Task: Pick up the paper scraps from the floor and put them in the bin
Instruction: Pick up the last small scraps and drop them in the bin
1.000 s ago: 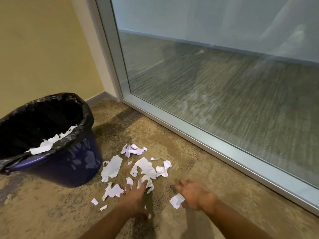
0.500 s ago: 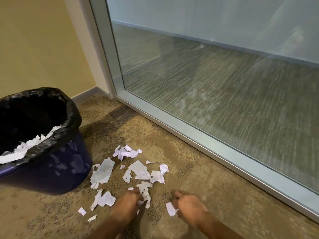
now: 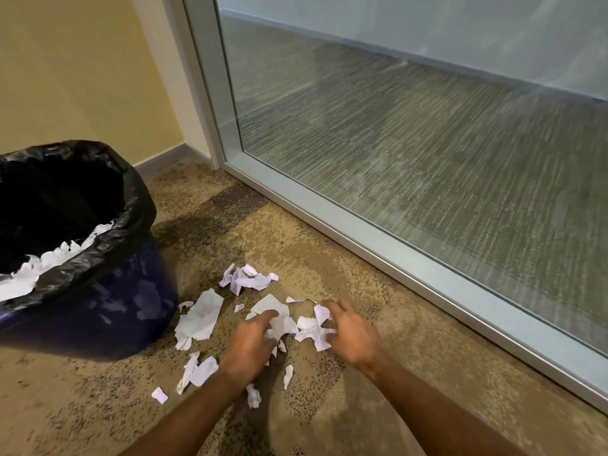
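Observation:
White paper scraps [image 3: 200,319] lie scattered on the tan carpet in front of me. My left hand [image 3: 250,340] is down on the pile, its fingers curled over several scraps [image 3: 279,324] and its index finger stretched onto a larger piece. My right hand [image 3: 353,334] is just to the right, with its fingers curled round a crumpled scrap [image 3: 312,329]. A crumpled clump [image 3: 248,279] lies farther away, and small bits [image 3: 159,394] lie near my left forearm. The blue bin [image 3: 98,311] with a black liner stands at the left and holds torn paper [image 3: 49,261].
A glass wall with a metal frame [image 3: 378,245] runs diagonally along the right. A yellow wall [image 3: 82,77] stands behind the bin. Open carpet [image 3: 65,406] stretches in front of the bin and between the scraps and the glass frame.
Both hands have moved forward, away from me, into the middle of the pile. The right hand took a scrap from the floor near me and carried it along.

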